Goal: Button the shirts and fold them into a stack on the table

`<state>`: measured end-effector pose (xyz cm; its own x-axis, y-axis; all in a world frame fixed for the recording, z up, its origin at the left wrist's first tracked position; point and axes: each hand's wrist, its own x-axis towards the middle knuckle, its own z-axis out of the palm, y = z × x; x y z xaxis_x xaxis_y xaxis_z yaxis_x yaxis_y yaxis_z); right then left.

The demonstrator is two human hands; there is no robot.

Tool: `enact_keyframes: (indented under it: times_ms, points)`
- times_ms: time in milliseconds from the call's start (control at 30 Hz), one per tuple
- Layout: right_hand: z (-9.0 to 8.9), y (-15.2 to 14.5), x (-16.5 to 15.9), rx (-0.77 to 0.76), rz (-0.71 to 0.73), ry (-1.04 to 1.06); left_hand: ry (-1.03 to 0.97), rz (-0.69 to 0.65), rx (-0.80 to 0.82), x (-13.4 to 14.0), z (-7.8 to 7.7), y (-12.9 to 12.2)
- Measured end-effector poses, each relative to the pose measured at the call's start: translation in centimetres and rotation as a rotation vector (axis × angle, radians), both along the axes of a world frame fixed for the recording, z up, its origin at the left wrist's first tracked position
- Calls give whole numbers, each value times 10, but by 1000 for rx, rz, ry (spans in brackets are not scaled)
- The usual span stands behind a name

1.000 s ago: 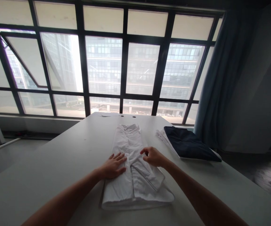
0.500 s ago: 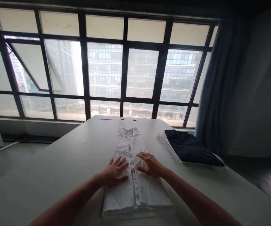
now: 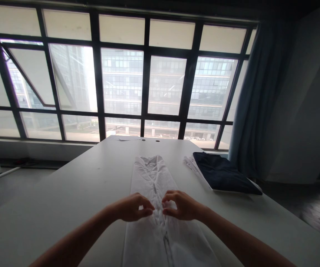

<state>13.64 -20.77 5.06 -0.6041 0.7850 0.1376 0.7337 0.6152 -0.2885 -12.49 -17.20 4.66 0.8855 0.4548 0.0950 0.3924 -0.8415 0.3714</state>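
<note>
A white button-up shirt (image 3: 145,237) lies folded lengthwise on the white table, its collar (image 3: 150,160) at the far end and its button front running towards me. My left hand (image 3: 133,207) is over the left half, fingers curved, with thumb and fingertips close together beside the button front. Opposite it, my right hand (image 3: 180,205) has bent fingers and a gap between them and the thumb. Both sets of fingertips are at the cloth near the button front; no grip on it shows. The shirt's near end runs out of view.
On the table's right side lies a folded dark navy garment (image 3: 222,172) on top of white cloth (image 3: 194,165). The white table (image 3: 93,193) reaches towards a large window (image 3: 122,81). A blue curtain (image 3: 254,111) hangs at the right.
Both hands were lying flat and spread on the shirt; now their fingers are curved and nearer the button front. The shirt has shifted towards me, and its near end has left the view.
</note>
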Motion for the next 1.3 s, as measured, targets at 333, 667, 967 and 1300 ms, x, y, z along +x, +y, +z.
enact_keyframes:
  times_ms: [333, 667, 967, 1300]
  points:
    - [-18, -10, -20, 76, 217, -8, 47, 199, 212, 9, -50, 93]
    - [-18, -1, -14, -115, 290, 76, 225, 554, 86, 29, -52, 242]
    - [-23, -4, -14, -135, 232, 160, 119, 566, 286, 88, -38, 227]
    - [-27, -4, -15, -41, 236, 135, 226, 242, 172, 180, -53, 231]
